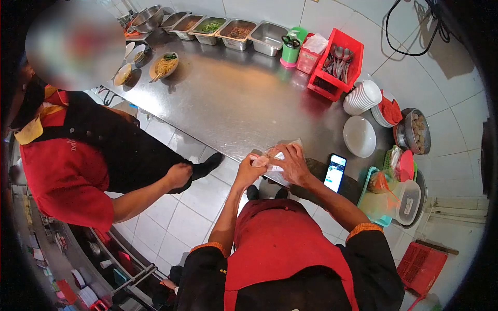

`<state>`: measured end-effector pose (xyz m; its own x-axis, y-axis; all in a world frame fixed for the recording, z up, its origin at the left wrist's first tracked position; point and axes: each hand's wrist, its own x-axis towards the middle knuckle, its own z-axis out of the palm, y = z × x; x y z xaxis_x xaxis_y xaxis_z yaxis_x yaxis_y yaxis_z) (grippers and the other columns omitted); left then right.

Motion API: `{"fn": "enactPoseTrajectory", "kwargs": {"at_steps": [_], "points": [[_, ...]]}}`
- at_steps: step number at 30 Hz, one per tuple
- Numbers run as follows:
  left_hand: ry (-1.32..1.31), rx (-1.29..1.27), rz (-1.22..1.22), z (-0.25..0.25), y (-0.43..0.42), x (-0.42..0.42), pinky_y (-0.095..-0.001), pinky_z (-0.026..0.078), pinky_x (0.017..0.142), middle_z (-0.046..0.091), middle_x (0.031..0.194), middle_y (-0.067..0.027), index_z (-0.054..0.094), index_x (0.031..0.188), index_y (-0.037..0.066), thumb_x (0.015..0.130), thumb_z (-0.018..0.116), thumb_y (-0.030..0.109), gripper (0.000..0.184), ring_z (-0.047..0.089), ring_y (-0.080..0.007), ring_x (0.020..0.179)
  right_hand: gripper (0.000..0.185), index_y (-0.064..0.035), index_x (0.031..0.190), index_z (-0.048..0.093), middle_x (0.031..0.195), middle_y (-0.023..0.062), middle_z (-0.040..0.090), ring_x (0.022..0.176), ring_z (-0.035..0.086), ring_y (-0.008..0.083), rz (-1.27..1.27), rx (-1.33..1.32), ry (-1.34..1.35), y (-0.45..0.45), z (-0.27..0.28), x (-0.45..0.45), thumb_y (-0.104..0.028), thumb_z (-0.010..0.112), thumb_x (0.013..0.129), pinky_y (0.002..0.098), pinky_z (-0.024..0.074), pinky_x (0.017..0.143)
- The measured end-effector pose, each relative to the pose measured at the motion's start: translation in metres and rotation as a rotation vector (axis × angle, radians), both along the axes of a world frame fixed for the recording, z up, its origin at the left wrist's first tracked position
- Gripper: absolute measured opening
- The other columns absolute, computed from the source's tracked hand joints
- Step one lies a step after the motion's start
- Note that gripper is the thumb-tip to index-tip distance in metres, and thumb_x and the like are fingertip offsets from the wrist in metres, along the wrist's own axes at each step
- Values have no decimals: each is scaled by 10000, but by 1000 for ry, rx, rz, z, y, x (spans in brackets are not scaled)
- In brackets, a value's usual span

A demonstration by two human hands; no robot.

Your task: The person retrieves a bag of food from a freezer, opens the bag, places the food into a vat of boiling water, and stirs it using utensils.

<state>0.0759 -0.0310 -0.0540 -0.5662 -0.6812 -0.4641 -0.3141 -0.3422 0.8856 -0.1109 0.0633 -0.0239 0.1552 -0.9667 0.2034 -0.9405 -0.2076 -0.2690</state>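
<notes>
At the front edge of the steel counter, my left hand (248, 171) is closed on a small, pale pinkish item (259, 161), whose kind I cannot make out. Beside it, my right hand (293, 165) has its fingers bent over a crinkled clear plastic bag (296, 143) and something white. What lies under those fingers is largely hidden. The two hands are close together, fingertips almost meeting. To the right of my right hand a lit phone (335, 172) lies on the counter, near a white bowl (359, 136).
A co-worker (78, 150) in red and black stands at the left. On the steel counter (223, 98) are a noodle bowl (164, 66), metal topping trays (237, 32), a red cutlery box (337, 65), stacked white bowls (362, 97) and a turquoise tray (367, 194) with bags.
</notes>
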Motion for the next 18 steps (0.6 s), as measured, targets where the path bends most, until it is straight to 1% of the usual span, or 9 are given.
{"fn": "enactPoseTrajectory", "kwargs": {"at_steps": [3, 6, 7, 9, 10, 13, 14, 17, 18], "points": [[162, -219, -1, -10, -2, 0, -247, 476, 556, 625, 928, -43, 559, 1065, 54, 730, 699, 7, 366, 583, -112, 756, 506, -241, 1137, 686, 1282, 115, 507, 1248, 447, 292, 6, 19, -5, -1, 0, -2, -86, 724, 657, 507, 287, 1039], [262, 50, 42, 0, 3, -2, -248, 486, 595, 626, 909, -40, 568, 1057, 70, 720, 679, -30, 369, 583, -108, 747, 526, -236, 1155, 677, 1288, 121, 504, 1258, 433, 302, 7, 50, -20, -1, 1, -6, -98, 739, 651, 514, 281, 1042], [265, 59, 11, -4, 1, -1, -245, 484, 596, 620, 920, -45, 573, 1046, 85, 732, 695, -27, 355, 584, -102, 758, 532, -234, 1160, 674, 1291, 122, 503, 1262, 428, 305, 8, 53, -31, -3, 2, -5, -102, 743, 649, 517, 279, 1043], [226, -54, -30, -21, 3, -6, -247, 478, 566, 614, 911, -43, 575, 1034, 80, 757, 719, 2, 321, 580, -104, 728, 557, -230, 1170, 668, 1302, 125, 494, 1264, 422, 315, 20, 104, -3, -5, 2, -4, -117, 764, 634, 524, 274, 1046], [220, -339, -11, -24, 4, -12, -247, 460, 508, 600, 834, -27, 568, 982, 76, 771, 747, 41, 278, 565, -104, 660, 554, -228, 1166, 671, 1304, 124, 493, 1263, 424, 316, 29, 99, -15, -6, 2, -4, -117, 766, 632, 526, 272, 1048], [157, -57, -73, -25, 4, -4, -242, 493, 524, 595, 864, -1, 529, 982, 104, 837, 746, 85, 262, 576, -99, 706, 535, -224, 1148, 679, 1301, 119, 497, 1258, 432, 311, 56, 117, -32, -6, 7, -4, -115, 773, 632, 529, 268, 1053], [185, -9, -94, -24, 2, 0, -248, 492, 522, 589, 866, -10, 516, 964, 99, 811, 752, 62, 284, 567, -97, 713, 528, -223, 1141, 682, 1298, 117, 499, 1256, 436, 308, 65, 127, -33, -6, 10, -5, -114, 776, 633, 529, 267, 1055], [266, -138, -204, -18, -3, 14, -250, 489, 522, 580, 891, -22, 499, 937, 93, 778, 747, 43, 299, 563, -95, 757, 500, -213, 1118, 687, 1273, 96, 510, 1244, 449, 287, 83, 102, -38, -10, 15, -9, -123, 786, 636, 514, 273, 1050], [269, -15, -188, -15, -2, 19, -263, 509, 533, 571, 931, -30, 491, 937, 93, 753, 730, 30, 308, 558, -95, 806, 495, -209, 1116, 687, 1265, 92, 513, 1241, 451, 284, 96, 107, -61, -10, 18, -10, -126, 786, 639, 511, 273, 1049]]}}
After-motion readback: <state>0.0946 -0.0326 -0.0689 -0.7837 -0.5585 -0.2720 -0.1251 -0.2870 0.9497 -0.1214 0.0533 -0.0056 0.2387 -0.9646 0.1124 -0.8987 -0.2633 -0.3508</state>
